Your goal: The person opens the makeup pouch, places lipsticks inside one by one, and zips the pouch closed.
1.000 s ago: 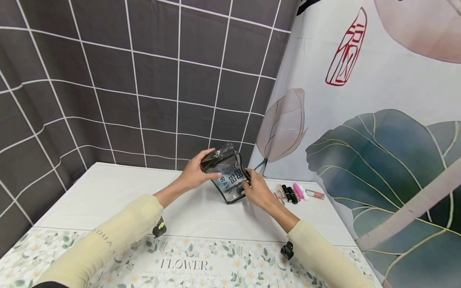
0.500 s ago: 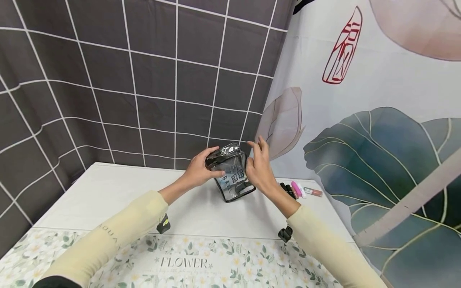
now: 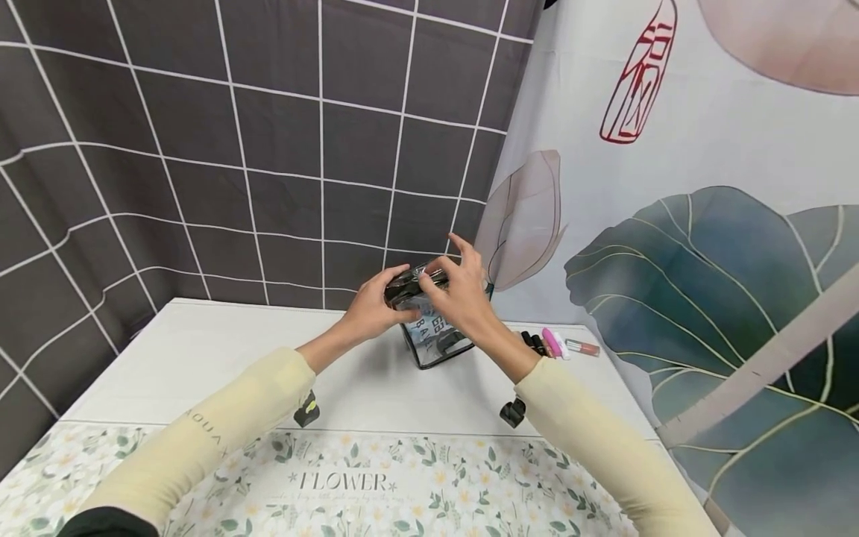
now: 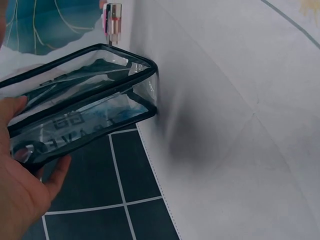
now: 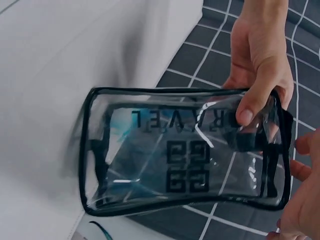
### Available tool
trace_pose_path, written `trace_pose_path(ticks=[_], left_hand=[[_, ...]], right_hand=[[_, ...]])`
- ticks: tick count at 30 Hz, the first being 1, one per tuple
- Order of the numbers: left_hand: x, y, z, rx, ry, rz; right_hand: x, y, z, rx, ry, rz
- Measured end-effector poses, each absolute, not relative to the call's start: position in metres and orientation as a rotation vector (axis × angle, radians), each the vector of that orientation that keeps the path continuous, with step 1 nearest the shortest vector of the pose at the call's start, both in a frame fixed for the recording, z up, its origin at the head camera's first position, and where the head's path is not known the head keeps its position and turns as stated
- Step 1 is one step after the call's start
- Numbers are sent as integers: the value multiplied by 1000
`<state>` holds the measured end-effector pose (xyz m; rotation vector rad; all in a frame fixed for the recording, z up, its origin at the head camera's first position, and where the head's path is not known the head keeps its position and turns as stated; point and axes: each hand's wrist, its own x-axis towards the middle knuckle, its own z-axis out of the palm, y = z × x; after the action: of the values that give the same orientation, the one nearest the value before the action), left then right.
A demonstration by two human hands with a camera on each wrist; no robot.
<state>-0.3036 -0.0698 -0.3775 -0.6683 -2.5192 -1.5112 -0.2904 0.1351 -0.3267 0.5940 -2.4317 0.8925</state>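
Note:
A clear pouch [image 3: 429, 335] with black trim and printed lettering is held up over the white table, tilted. My left hand [image 3: 376, 307] grips its upper left end. In the right wrist view the left thumb [image 5: 252, 107] lies on the printed face of the pouch [image 5: 150, 165]. My right hand [image 3: 463, 291] is at the pouch's top edge, thumb and index finger close together there as if pinching it, other fingers raised. What lies between those fingertips is hard to see. In the left wrist view the pouch [image 4: 85, 95] sits in the left hand [image 4: 22, 185].
Right of the pouch lie several small cosmetics: black tubes [image 3: 533, 343], a pink item [image 3: 552, 341] and a lip gloss tube [image 3: 582, 347]. A floral mat [image 3: 349, 492] covers the table's front. Dark checked cloth [image 3: 282, 149] hangs behind, with a printed curtain [image 3: 671, 283] at right.
My right hand has moved from the pouch's right side up to its top edge. The left hand keeps its grip, and the pouch has tipped slightly.

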Motion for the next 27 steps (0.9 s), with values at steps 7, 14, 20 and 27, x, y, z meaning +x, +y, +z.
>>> trace_pose_path(ticks=[7,14,20,27], left_hand=[[-305,-69,-375,-670,-2534,-1526],[-307,-72,-374,-652,-2563,-1550],[-310,-73,-371,-696,-2544,-1586],[-308,-75,-373,-701,-2577,-1601]], right_hand=[[-292,117,-313,541,-2530,717],[-293,106,-297,463,-2665,620],[-292,102,-284,397,-2733,567],[-291,100,-285,415,-2760,544]])
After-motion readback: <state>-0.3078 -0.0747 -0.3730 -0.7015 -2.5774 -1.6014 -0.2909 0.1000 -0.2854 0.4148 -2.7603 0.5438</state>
